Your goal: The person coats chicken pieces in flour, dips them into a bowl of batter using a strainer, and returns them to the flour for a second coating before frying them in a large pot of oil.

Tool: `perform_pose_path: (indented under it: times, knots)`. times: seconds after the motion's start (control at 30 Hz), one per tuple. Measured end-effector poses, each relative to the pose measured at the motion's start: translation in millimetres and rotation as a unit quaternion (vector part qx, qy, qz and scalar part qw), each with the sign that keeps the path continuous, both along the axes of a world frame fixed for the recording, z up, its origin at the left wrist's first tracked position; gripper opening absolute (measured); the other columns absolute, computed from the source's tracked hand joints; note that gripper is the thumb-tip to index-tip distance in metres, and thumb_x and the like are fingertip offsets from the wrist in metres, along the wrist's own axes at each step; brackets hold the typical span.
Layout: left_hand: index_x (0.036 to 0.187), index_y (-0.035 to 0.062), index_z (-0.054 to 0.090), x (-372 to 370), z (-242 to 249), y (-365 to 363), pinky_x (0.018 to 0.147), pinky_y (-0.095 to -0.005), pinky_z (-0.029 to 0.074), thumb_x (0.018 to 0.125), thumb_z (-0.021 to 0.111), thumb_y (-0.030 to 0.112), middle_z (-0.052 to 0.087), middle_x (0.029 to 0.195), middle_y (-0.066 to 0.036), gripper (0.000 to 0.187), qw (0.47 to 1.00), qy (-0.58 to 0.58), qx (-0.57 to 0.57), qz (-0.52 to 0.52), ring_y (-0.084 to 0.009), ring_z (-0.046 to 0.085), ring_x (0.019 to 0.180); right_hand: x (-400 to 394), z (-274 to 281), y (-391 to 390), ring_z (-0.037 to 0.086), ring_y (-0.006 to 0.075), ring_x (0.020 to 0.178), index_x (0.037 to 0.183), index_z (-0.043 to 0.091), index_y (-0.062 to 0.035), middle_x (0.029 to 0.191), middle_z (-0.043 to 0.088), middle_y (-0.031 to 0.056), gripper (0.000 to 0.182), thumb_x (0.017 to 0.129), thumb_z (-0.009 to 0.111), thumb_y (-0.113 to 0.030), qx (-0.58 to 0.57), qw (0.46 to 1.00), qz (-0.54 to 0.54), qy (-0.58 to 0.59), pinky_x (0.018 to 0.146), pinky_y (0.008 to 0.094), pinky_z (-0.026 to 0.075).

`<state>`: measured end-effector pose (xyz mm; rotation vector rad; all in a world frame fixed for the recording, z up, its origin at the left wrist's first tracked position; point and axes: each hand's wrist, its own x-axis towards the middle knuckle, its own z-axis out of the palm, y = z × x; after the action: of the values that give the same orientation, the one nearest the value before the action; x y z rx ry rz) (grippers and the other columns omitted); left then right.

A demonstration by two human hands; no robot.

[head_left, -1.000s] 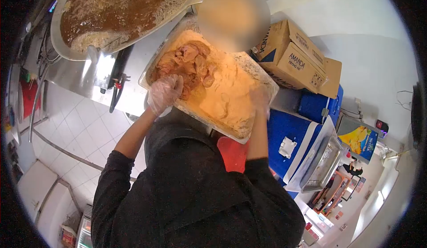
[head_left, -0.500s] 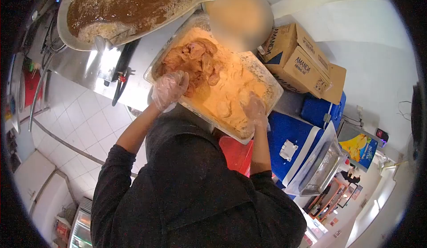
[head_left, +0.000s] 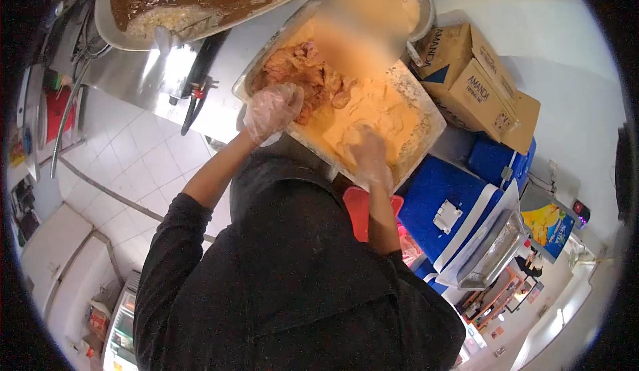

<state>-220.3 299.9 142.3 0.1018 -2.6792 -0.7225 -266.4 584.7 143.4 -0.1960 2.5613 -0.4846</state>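
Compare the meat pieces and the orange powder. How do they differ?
- Colour: the meat pieces are reddish-brown; the orange powder is paler.
- Form: the meat pieces are heaped in glossy folds; the orange powder forms a lumpy bed spread wider.
- Nearest hand: the left hand is by the meat pieces' edge; the right hand, motion-blurred, is at the orange powder.
Shared: both are in the same tub.

Steel counter (head_left: 123, 74): shiny; a wide pan (head_left: 102, 11) of brown liquid above it, footing hidden from me.
Tub (head_left: 432, 118): orange powder (head_left: 393, 101) spread across it, a heap of meat (head_left: 283, 64) lying at one end; I can't see what supports it.
Blue cooler (head_left: 423, 201): a white sheet (head_left: 480, 234) on top, a metal tray (head_left: 496, 251) resting there.
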Motion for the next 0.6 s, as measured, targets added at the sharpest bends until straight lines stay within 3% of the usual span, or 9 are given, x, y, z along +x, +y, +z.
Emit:
perform_pose_path:
  times: [0.1, 0.2, 0.27, 0.3, 0.43, 0.5, 0.6]
  knots:
    - [0.074, 0.0080, 0.060, 1.6, -12.4, 0.7, 0.048, -0.0433, 0.051, 0.092, 0.069, 0.018, 0.062, 0.062, -0.014, 0.023, 0.997, -0.054, 0.043, 0.027, -0.0328, 0.064, 0.053, -10.9, 18.9, 9.1, 0.066, 0.0387, 0.114, 0.125, 0.068, -0.0060, 0.115, 0.071, 0.0228, 0.056, 0.076, 0.085, -0.028, 0.067, 0.996, 0.009, 0.064, 0.094, 0.0439, 0.053]
    - [0.074, 0.0075, 0.060, 1.5, -12.6, 1.4, 0.049, -0.0441, 0.052, 0.093, 0.067, 0.021, 0.061, 0.061, -0.014, 0.024, 0.996, -0.063, 0.051, 0.025, -0.0333, 0.064, 0.054, -41.9, 30.4, 25.1, 0.070, 0.0333, 0.102, 0.123, 0.068, -0.0050, 0.109, 0.074, 0.0194, 0.047, 0.081, 0.080, -0.023, 0.026, 1.000, -0.004, -0.010, 0.090, 0.0411, 0.053]
    - [0.074, 0.0068, 0.059, -0.3, -14.3, 0.2, 0.049, -0.0441, 0.053, 0.096, 0.061, 0.027, 0.062, 0.061, -0.014, 0.030, 0.999, -0.033, 0.028, 0.027, -0.0328, 0.064, 0.054, -81.6, 50.8, 23.8, 0.070, 0.0278, 0.101, 0.123, 0.070, -0.0067, 0.109, 0.075, 0.0158, 0.045, 0.081, 0.080, -0.022, -0.025, 0.999, 0.028, 0.004, 0.090, 0.0382, 0.053]
    - [0.074, 0.0068, 0.060, -0.2, -14.8, -0.9, 0.051, -0.0453, 0.053, 0.095, 0.062, 0.027, 0.063, 0.063, -0.014, 0.029, 0.994, -0.081, 0.068, 0.022, -0.0332, 0.066, 0.056, -98.5, 64.0, 20.3, 0.070, 0.0251, 0.100, 0.122, 0.071, -0.0075, 0.109, 0.075, 0.0140, 0.044, 0.082, 0.081, -0.022, -0.049, 0.998, 0.043, 0.005, 0.089, 0.0368, 0.053]
    - [0.075, 0.0071, 0.060, -0.5, -20.4, 0.4, 0.051, -0.0454, 0.054, 0.094, 0.063, 0.025, 0.064, 0.065, -0.014, 0.027, 0.994, -0.080, 0.062, 0.034, -0.0334, 0.066, 0.058, -185.0, 145.4, -44.8, 0.070, 0.0215, 0.103, 0.127, 0.070, -0.0103, 0.117, 0.074, 0.0121, 0.044, 0.084, 0.077, -0.015, -0.248, 0.964, -0.022, -0.089, 0.090, 0.0352, 0.053]
    - [0.076, 0.0072, 0.061, -1.9, -20.0, 1.5, 0.051, -0.0453, 0.054, 0.094, 0.063, 0.025, 0.063, 0.065, -0.014, 0.026, 0.992, -0.084, 0.077, 0.047, -0.0336, 0.066, 0.058, -246.9, 134.0, -62.6, 0.071, 0.0252, 0.104, 0.131, 0.067, -0.0107, 0.120, 0.073, 0.0143, 0.048, 0.085, 0.076, -0.019, -0.140, 0.990, 0.020, 0.015, 0.093, 0.0377, 0.053]
    - [0.075, 0.0077, 0.061, -3.8, -11.0, 2.4, 0.047, -0.0441, 0.049, 0.093, 0.069, 0.021, 0.058, 0.060, -0.013, 0.024, 0.996, -0.058, 0.043, 0.060, -0.0328, 0.061, 0.051, -348.9, 91.9, -97.7, 0.070, 0.0292, 0.111, 0.135, 0.064, -0.0120, 0.124, 0.071, 0.0153, 0.054, 0.085, 0.077, -0.025, -0.026, 0.958, 0.242, 0.149, 0.097, 0.0421, 0.054]
